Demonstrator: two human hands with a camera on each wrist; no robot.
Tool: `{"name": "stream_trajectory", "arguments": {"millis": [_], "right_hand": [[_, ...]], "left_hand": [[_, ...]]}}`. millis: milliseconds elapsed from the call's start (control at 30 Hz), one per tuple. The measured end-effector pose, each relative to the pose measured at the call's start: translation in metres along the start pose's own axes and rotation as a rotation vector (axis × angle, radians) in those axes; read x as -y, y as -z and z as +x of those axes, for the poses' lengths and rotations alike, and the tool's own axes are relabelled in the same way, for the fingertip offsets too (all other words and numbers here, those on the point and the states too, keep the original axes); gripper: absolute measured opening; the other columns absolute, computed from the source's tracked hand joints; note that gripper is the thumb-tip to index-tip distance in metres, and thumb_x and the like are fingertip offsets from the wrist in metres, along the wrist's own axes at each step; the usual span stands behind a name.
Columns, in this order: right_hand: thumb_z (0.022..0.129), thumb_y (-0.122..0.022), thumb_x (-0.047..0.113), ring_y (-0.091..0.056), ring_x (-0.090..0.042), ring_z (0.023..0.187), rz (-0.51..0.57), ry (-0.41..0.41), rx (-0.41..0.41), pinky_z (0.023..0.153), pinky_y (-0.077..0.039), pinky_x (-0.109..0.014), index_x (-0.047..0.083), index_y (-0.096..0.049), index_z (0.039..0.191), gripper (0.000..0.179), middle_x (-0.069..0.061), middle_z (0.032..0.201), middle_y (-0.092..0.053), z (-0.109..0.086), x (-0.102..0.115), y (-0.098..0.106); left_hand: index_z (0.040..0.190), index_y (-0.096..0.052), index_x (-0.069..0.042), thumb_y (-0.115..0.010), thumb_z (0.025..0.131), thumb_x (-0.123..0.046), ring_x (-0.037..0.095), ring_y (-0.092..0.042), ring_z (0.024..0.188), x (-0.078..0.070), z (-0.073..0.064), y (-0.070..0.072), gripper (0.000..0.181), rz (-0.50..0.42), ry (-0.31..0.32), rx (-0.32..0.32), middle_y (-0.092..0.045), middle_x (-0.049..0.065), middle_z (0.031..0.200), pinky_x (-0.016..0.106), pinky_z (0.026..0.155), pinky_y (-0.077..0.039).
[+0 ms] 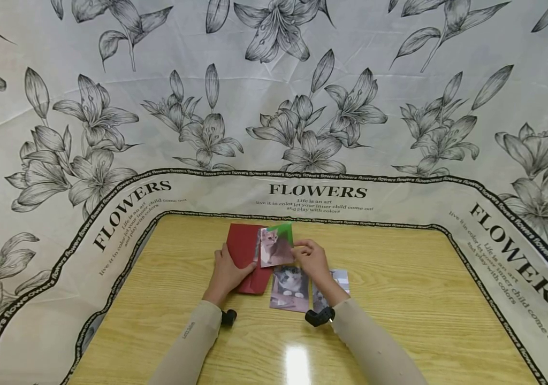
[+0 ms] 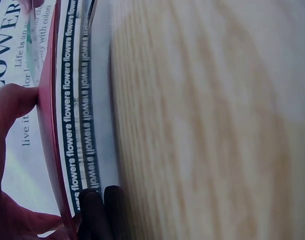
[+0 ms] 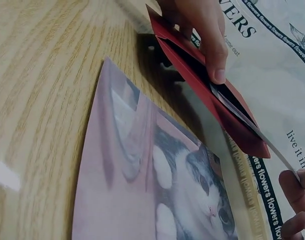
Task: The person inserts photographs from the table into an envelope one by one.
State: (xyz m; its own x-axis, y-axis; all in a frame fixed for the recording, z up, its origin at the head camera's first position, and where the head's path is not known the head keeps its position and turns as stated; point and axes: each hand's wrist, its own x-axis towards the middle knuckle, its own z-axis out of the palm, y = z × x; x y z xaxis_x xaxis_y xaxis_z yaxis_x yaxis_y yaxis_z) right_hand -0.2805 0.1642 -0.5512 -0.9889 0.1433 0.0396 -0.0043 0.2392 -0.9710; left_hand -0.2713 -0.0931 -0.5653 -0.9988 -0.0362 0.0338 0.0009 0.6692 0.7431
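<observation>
Two-handed work | L hand gripping red envelope, R hand pinching cat photo, far edge sitting inside envelope | I'm reading insert step, prob.; next calling for straight line-up

From my seat I've got the person's left hand holding down a flat red paper envelope, thumb reaching toward its right side. The right hand is pinching the right edge of a glossy photo card of a pale kitten with a green corner, and that card overlaps the envelope's right side as I see it. Just below there's a rectangular photo card of a grey-and-white cat, with another greyish photo card beside it, partly hidden by the right forearm. All on a yellowish wood-grain table, white flower-print cloth behind.
</observation>
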Motion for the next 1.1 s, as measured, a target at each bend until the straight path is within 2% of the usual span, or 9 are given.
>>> {"name": "stream_trajectory", "arguments": {"millis": [300,567,867,1100], "right_hand": [[0.099,-0.077,0.009,-0.059,-0.016,0.069,-0.033,0.012,0.017,0.060,-0.045,-0.026,0.000,-0.074,0.121,0.024,-0.018,0.086,-0.076,0.005,-0.003,-0.006],[0.099,-0.077,0.011,-0.065,-0.023,0.076,-0.045,0.006,0.016,0.060,-0.045,-0.027,0.000,-0.074,0.120,0.024,-0.015,0.088,-0.077,0.007,-0.003,-0.012],[0.098,-0.078,0.007,-0.059,-0.009,0.068,-0.006,0.007,0.012,0.059,-0.043,-0.023,-0.003,-0.071,0.121,0.026,-0.012,0.083,-0.077,0.004,-0.002,-0.023],[0.099,-0.076,0.006,-0.062,-0.011,0.072,0.000,0.021,0.022,0.059,-0.046,-0.022,-0.004,-0.070,0.121,0.025,-0.018,0.089,-0.078,0.002,-0.005,-0.033]], "left_hand": [[0.166,-0.019,0.007,-0.085,0.089,-0.049,0.044,-0.056,0.122,0.001,0.001,-0.001,0.116,0.005,-0.006,-0.007,-0.038,0.032,0.144,0.057,0.104,-0.052],[0.167,-0.019,0.006,-0.086,0.088,-0.050,0.044,-0.057,0.122,0.001,0.002,-0.001,0.118,0.009,0.001,-0.009,-0.038,0.032,0.145,0.057,0.104,-0.052],[0.168,-0.016,0.005,-0.084,0.089,-0.049,0.044,-0.057,0.124,0.002,0.003,-0.002,0.117,0.007,0.001,0.001,-0.037,0.032,0.147,0.056,0.105,-0.052],[0.167,-0.017,0.007,-0.085,0.089,-0.047,0.046,-0.056,0.125,0.001,0.003,-0.003,0.116,0.007,0.000,-0.003,-0.036,0.033,0.148,0.057,0.105,-0.052]]}}
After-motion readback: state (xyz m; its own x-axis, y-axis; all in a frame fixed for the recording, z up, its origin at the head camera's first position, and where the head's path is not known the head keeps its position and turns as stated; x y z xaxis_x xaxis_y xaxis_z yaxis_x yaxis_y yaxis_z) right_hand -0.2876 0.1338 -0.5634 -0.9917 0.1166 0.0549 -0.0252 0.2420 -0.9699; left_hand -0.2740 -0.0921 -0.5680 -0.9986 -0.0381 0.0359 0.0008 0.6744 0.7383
